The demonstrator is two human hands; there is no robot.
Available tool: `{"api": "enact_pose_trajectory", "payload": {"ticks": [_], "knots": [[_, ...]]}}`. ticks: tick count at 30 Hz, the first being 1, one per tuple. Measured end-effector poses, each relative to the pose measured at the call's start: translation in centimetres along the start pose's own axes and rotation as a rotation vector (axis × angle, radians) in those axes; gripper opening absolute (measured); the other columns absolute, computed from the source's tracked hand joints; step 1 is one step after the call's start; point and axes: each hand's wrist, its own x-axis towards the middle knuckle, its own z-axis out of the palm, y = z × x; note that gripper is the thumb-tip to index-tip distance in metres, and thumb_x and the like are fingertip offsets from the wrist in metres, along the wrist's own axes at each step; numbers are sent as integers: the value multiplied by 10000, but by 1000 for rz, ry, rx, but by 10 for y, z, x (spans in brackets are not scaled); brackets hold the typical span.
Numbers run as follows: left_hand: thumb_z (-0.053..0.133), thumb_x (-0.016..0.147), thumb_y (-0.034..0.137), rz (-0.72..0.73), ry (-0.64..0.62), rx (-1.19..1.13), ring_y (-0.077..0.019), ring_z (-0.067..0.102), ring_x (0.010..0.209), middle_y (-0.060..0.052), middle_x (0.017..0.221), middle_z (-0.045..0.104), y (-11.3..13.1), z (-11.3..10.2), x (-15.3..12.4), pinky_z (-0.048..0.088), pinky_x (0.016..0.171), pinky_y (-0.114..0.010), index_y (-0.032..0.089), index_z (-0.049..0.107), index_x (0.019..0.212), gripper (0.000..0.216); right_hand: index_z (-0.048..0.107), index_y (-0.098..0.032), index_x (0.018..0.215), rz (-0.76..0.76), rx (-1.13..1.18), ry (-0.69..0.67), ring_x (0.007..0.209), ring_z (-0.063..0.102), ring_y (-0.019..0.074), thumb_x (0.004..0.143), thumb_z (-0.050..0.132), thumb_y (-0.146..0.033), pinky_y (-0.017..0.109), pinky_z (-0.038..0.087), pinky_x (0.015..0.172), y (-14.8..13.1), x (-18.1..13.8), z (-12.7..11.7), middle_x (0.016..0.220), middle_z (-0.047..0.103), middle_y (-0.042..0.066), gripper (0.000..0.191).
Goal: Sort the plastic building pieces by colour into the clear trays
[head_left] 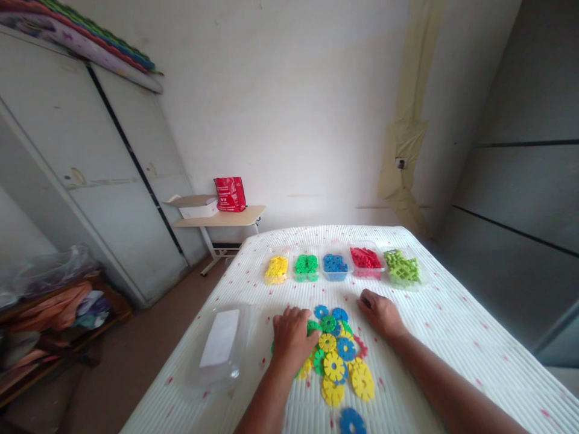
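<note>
A heap of flat plastic gear-shaped discs (337,355) in yellow, blue, green and red lies on the white quilted cover (452,325) in front of me. My left hand (292,340) rests on the heap's left side, fingers curled over a green disc (313,327). My right hand (380,312) lies on the cover just right of the heap, fingers bent, nothing visible in it. Beyond the heap stand clear tubs in a row: yellow pieces (276,268), green (306,266), blue (335,264), red (365,259), light green (402,267).
An empty clear tub with a white label (221,345) sits at the cover's left edge. A small side table (219,218) with a red bag (230,193) stands by the far wall. White wardrobe and a cluttered low shelf (54,313) are at left.
</note>
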Motion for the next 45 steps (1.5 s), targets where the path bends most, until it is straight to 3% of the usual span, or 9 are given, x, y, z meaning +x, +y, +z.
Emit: {"api": "enact_pose_trajectory", "payload": {"ticks": [6, 10, 19, 21, 25, 29, 34, 39, 45], "knots": [[540, 725, 423, -50, 10, 52, -240, 494, 971, -61, 921, 597, 1, -4, 0, 300, 805, -370, 204, 610, 805, 244, 509, -198, 673, 11, -3, 3, 551, 476, 126, 810, 353, -352, 224, 277, 523, 0, 0, 1, 627, 564, 9, 258], [589, 683, 337, -28, 100, -29, -200, 515, 868, -26, 830, 597, 1, 1, 1, 316, 750, -311, 200, 572, 759, 158, 511, -198, 667, 4, 4, 18, 550, 474, 124, 809, 355, -350, 223, 280, 525, 0, 0, 1, 627, 566, 9, 260], [596, 657, 185, -120, 72, -593, -80, 464, 522, 71, 504, 466, -11, 2, 20, 311, 491, -184, 167, 528, 583, 102, 508, -196, 667, -2, 8, 16, 553, 465, 118, 812, 364, -327, 224, 268, 523, 3, 0, 4, 636, 568, 10, 242], [628, 695, 235, -174, 102, -656, -98, 519, 567, 51, 571, 531, -12, -8, 37, 381, 513, -196, 146, 571, 649, 115, 505, -196, 669, -6, 8, 12, 556, 466, 120, 816, 363, -325, 226, 268, 524, 3, 0, 3, 641, 570, 13, 241], [515, 842, 340, -202, 187, -672, -173, 579, 891, -59, 1056, 578, -8, -27, 72, 504, 754, -361, 140, 537, 1077, 309, 504, -196, 671, 12, 7, 12, 570, 473, 124, 818, 363, -321, 226, 274, 532, 2, 0, 2, 653, 576, 17, 239], [515, 843, 339, -200, 246, -661, -204, 557, 974, -68, 1134, 546, -3, -35, 89, 489, 812, -400, 153, 514, 1128, 340, 508, -195, 685, 10, 38, -6, 570, 471, 121, 820, 360, -323, 223, 283, 538, 1, 0, 0, 650, 569, 11, 237], [513, 843, 341, -210, 228, -608, -184, 574, 918, -62, 1078, 571, -11, -24, 71, 498, 777, -375, 144, 535, 1086, 314, 505, -192, 690, 6, 36, -24, 568, 466, 117, 817, 364, -315, 222, 280, 538, 1, 0, 0, 651, 560, 7, 227], [495, 765, 185, -147, 288, -414, -144, 585, 774, -5, 785, 635, -32, -7, 24, 457, 746, -273, 185, 609, 744, 115, 536, -190, 710, 7, 56, -20, 582, 484, 120, 802, 391, -298, 221, 292, 544, 3, 0, -1, 668, 574, 6, 203], [453, 729, 170, -130, 367, -345, -175, 574, 879, -40, 882, 631, -51, 11, -4, 441, 833, -301, 201, 600, 814, 172, 628, -192, 866, -2, 181, -118, 729, 567, 143, 802, 416, -259, 224, 381, 649, -12, 5, -6, 827, 635, 41, 231]]}}
